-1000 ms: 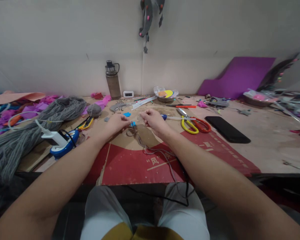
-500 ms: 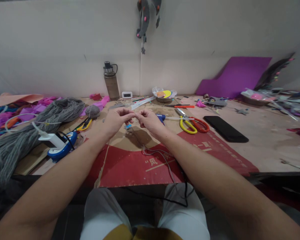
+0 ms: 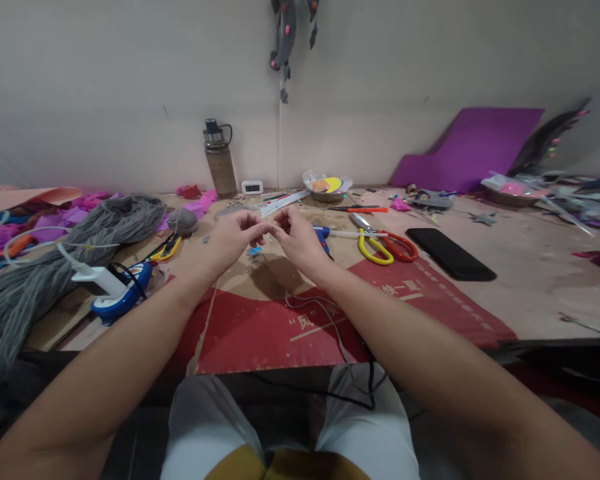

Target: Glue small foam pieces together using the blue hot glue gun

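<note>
Nearest, below both hands, are knees in pale trousers [image 3: 195, 407], with a black cable [image 3: 325, 399] running across between them. Ahead of the knees, on the near side of the hands, a printed red and brown cardboard sheet [image 3: 253, 343] lies on the bench [image 3: 545, 293], and a thin grey cord [image 3: 336, 327] trails over its red part, on the near side of the right hand [image 3: 296, 239]. A small blue piece [image 3: 253, 251] sits over the brown part, just below the fingers of the left hand [image 3: 236, 235] and apart from the right. The two hands meet above the cardboard, each narrowed with thumb and fingers brought together, their tips touching or nearly so; whether something thin is pinched between them cannot be told. Out to the left of the hands are a blue power strip [image 3: 123, 300] with a white adapter [image 3: 103, 281] in it, a yellow-handled tool [image 3: 167, 249] and a long hank of grey yarn [image 3: 125, 223]. Just right of the right hand is a blue tool with a white stick [image 3: 322, 236], then scissors [image 3: 363, 223] with yellow and red handles, and farther right a black phone [image 3: 450, 254]. Beyond the hands stand a bottle [image 3: 221, 172], a small white clock [image 3: 253, 187] and a shallow dish [image 3: 329, 197]; a purple sheet [image 3: 473, 150] leans on the wall, far off to their right.
</note>
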The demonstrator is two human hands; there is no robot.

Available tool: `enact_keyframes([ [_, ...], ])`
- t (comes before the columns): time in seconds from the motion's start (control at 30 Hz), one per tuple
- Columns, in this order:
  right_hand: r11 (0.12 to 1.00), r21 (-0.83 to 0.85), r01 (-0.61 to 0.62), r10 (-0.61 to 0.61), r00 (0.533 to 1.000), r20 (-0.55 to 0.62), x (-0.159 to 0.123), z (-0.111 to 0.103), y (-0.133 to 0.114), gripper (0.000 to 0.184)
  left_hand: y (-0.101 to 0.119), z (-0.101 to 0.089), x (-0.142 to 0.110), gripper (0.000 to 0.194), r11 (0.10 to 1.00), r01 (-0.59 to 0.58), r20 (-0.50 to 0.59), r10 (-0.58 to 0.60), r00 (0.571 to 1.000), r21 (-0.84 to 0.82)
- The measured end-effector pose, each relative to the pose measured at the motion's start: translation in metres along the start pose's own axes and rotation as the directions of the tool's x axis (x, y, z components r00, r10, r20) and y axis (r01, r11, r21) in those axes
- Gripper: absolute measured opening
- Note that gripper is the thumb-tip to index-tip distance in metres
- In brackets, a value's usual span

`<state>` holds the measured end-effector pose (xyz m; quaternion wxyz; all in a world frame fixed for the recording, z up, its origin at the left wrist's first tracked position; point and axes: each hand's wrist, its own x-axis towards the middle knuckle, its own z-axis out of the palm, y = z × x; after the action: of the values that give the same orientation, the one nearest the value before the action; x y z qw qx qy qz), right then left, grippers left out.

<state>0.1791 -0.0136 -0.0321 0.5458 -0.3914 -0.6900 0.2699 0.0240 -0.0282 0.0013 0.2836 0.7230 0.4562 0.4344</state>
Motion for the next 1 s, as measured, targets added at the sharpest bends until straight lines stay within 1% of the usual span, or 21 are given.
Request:
enact_keyframes([
  [0.13, 0.999, 0.031, 0.025, -0.025, 0.999, -0.024, -0.001, 0.001, -0.004, 0.014, 0.003, 0.006, 0.001, 0.022, 0.99, -0.083, -0.069, 0.091, 0.993, 0.112],
  [0.2, 0.997, 0.075, 0.018, -0.017, 1.0, -0.02, -0.001, 0.002, -0.004, 0.013, 0.002, 0.01, 0.001, 0.021, 0.989, -0.122, -0.092, 0.13, 0.987, 0.088],
  [0.3, 0.977, 0.213, -0.028, 0.015, 0.998, 0.061, 0.0, 0.003, -0.004, 0.015, 0.001, 0.015, 0.004, 0.023, 0.99, -0.116, -0.069, 0.11, 0.992, -0.083],
  [0.37, 0.942, 0.324, -0.086, 0.041, 0.989, 0.142, 0.001, 0.003, -0.003, 0.019, 0.004, 0.017, 0.007, 0.026, 0.961, -0.065, -0.02, 0.062, 0.998, -0.267],
  [0.43, 0.889, 0.432, -0.155, 0.061, 0.973, 0.223, 0.002, 0.001, -0.003, 0.024, 0.009, 0.018, 0.01, 0.028, 0.883, 0.016, 0.05, 0.008, 0.999, -0.469],
  [0.5, 0.82, 0.528, -0.223, 0.077, 0.956, 0.284, 0.004, 0.0, -0.004, 0.028, 0.015, 0.019, 0.013, 0.028, 0.786, 0.086, 0.096, -0.034, 0.995, -0.613],
  [0.57, 0.744, 0.605, -0.284, 0.104, 0.943, 0.315, 0.005, -0.003, -0.005, 0.03, 0.019, 0.02, 0.015, 0.028, 0.726, 0.128, 0.114, -0.069, 0.991, -0.675],
  [0.67, 0.657, 0.667, -0.351, 0.147, 0.928, 0.343, 0.007, -0.005, -0.007, 0.033, 0.018, 0.022, 0.016, 0.031, 0.693, 0.142, 0.103, -0.097, 0.99, -0.706],
  [0.77, 0.635, 0.666, -0.392, 0.157, 0.909, 0.386, 0.007, -0.005, -0.007, 0.035, 0.011, 0.024, 0.015, 0.025, 0.702, 0.108, 0.069, -0.084, 0.994, -0.704],
  [0.83, 0.645, 0.651, -0.4, 0.158, 0.904, 0.398, 0.006, -0.003, -0.005, 0.035, 0.005, 0.024, 0.011, 0.017, 0.739, 0.077, 0.054, -0.055, 0.997, -0.669],
  [0.9, 0.676, 0.631, -0.38, 0.144, 0.908, 0.393, 0.005, -0.001, -0.003, 0.033, 0.002, 0.022, 0.007, 0.019, 0.798, 0.032, 0.036, -0.012, 0.999, -0.602],
  [1.0, 0.758, 0.57, -0.316, 0.114, 0.925, 0.361, 0.004, 0.0, -0.003, 0.029, 0.003, 0.016, 0.001, 0.024, 0.881, -0.05, -0.011, 0.051, 0.999, -0.471],
])
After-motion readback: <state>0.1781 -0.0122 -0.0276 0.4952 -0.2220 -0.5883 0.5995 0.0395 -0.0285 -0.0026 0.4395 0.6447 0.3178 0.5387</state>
